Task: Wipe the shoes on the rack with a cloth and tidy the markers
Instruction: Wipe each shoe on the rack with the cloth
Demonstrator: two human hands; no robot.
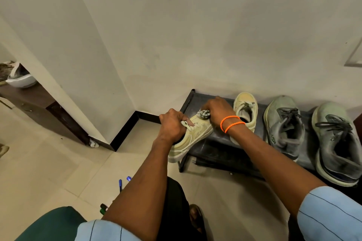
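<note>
Above rack: left hand grips shoe; right hand clutches cloth.

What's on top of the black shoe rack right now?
On the rack stand one cream sneaker and two grey sneakers. The forearms cover part of the shelf; what sits on any lower shelf cannot be seen.

We see the shoe rack top bare at its left end, behind the lifted cream sneaker. To the right, the second cream sneaker and two grey sneakers stand close together. Wall blocks behind. Blue markers lie on open floor tiles left.
</note>
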